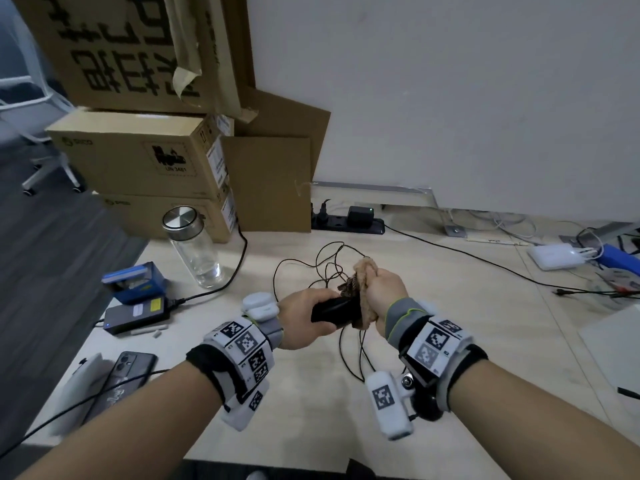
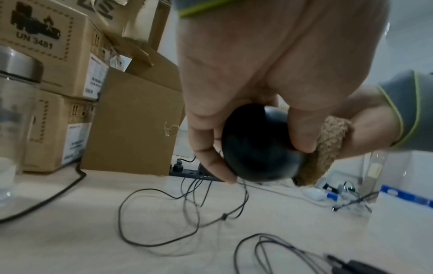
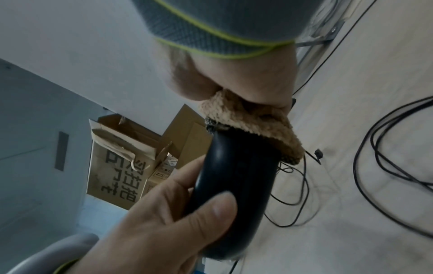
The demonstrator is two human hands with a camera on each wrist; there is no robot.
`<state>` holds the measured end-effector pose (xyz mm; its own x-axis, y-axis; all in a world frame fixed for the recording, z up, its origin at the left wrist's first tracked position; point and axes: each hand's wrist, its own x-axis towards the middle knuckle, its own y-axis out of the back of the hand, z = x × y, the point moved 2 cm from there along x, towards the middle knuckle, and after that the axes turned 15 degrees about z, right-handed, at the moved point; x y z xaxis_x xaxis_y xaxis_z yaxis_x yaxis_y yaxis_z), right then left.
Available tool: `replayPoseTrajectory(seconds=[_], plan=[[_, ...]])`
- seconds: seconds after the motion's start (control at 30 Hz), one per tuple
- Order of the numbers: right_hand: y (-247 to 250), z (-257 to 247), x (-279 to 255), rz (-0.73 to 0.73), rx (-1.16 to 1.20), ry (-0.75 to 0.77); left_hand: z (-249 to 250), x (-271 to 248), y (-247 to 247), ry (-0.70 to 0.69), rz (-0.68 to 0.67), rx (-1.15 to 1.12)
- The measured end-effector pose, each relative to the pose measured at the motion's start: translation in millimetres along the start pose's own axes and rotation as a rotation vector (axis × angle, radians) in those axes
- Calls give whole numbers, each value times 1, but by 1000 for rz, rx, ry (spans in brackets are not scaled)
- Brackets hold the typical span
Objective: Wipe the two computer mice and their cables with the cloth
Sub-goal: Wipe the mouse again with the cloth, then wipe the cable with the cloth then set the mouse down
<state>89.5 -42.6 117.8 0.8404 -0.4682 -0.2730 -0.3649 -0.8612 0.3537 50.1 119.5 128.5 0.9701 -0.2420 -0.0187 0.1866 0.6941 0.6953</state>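
Note:
My left hand (image 1: 306, 317) grips a black computer mouse (image 1: 332, 311) just above the table, thumb along its side. My right hand (image 1: 384, 289) clutches a tan cloth (image 1: 363, 299) and presses it over the mouse's far end. In the left wrist view the mouse (image 2: 257, 152) sits between the fingers, with the cloth (image 2: 325, 152) at its right edge. The right wrist view shows the cloth (image 3: 253, 126) capping the mouse (image 3: 236, 185). Thin black cables (image 1: 325, 261) lie tangled on the table beneath and behind the hands. I cannot make out a second mouse.
Stacked cardboard boxes (image 1: 138, 157) stand at the back left, with a glass bottle (image 1: 195, 247) in front. A power strip (image 1: 346, 223) lies by the wall. A power adapter (image 1: 138, 315), a blue box (image 1: 136, 282) and a phone (image 1: 128, 372) are at left; a white charger (image 1: 554, 257) at right.

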Motion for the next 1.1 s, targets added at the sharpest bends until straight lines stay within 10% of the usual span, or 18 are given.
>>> replayPoseTrajectory(seconds=[0.33, 0.6, 0.9, 1.1], plan=[[-4, -48, 1, -118, -151, 286, -47, -19, -18, 44, -330, 412], [20, -138, 13, 37, 157, 265, -81, -45, -51, 25, -658, 693], [16, -108, 31, -91, 311, 68, -139, -45, -72, 514, -191, 263], [21, -77, 23, -177, 421, -32, -148, -48, -67, 534, -197, 528]])
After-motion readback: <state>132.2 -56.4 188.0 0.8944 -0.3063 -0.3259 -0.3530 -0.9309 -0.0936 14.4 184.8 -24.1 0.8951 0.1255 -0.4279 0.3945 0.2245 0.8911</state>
